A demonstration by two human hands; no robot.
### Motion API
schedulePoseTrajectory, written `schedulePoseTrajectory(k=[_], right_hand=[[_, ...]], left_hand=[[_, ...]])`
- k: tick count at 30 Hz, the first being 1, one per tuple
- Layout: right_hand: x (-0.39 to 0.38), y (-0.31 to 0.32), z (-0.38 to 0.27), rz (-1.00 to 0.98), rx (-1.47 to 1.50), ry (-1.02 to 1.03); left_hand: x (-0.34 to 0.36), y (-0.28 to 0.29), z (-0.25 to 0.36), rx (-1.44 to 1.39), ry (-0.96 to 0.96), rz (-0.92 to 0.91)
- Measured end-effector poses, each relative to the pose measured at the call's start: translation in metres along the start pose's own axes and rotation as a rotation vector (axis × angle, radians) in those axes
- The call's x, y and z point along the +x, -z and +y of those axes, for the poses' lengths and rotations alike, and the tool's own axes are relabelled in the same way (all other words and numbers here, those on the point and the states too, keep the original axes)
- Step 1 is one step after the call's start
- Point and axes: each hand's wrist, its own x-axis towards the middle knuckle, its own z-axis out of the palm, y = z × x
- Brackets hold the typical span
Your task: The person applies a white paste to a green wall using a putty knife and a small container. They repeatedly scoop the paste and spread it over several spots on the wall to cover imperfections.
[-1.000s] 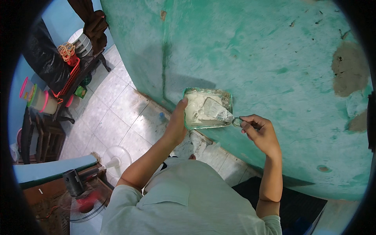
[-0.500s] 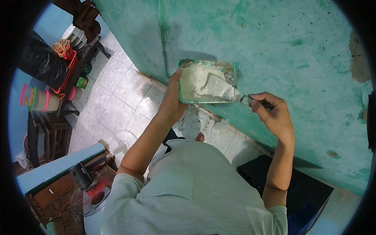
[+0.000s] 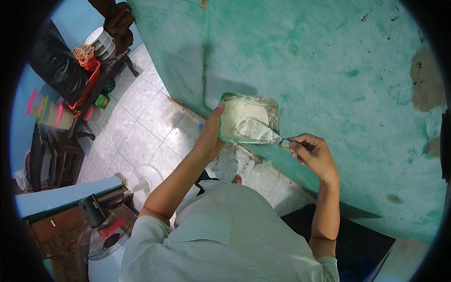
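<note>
My left hand grips the left edge of a clear rectangular tray that holds white putty. My right hand holds the handle of a putty knife, whose putty-coated blade rests inside the tray at its lower right. Both are held up in front of a worn green wall.
The wall has bare brown patches at the right. Below lies a white tiled floor. A table with stacked bowls and a red basket stands at the left. A floor fan is at the lower left, a dark mat at the lower right.
The tray and both hands have shifted a little lower and rightward in view. The knife blade stays in the tray, now lying across the putty at its lower right.
</note>
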Motion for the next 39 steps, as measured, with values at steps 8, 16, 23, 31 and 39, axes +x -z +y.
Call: schedulePoseTrajectory(k=[8, 16, 23, 31, 39], right_hand=[[0.005, -0.012, 0.012, 0.004, 0.052, 0.004], [-0.001, -0.022, 0.006, 0.078, 0.075, 0.049], [-0.008, -0.019, 0.011, 0.126, 0.255, -0.062], [-0.020, -0.022, 0.024, 0.175, 0.242, -0.035], [-0.023, -0.028, 0.027, 0.177, 0.246, 0.049]], left_hand=[[0.003, 0.007, -0.003, 0.018, 0.037, -0.007], [-0.008, 0.002, 0.000, 0.019, 0.072, -0.027], [-0.009, -0.001, 0.005, -0.036, 0.079, -0.078], [-0.008, -0.006, 0.009, -0.026, 0.073, -0.086], [-0.005, -0.008, 0.003, 0.025, 0.091, -0.102]])
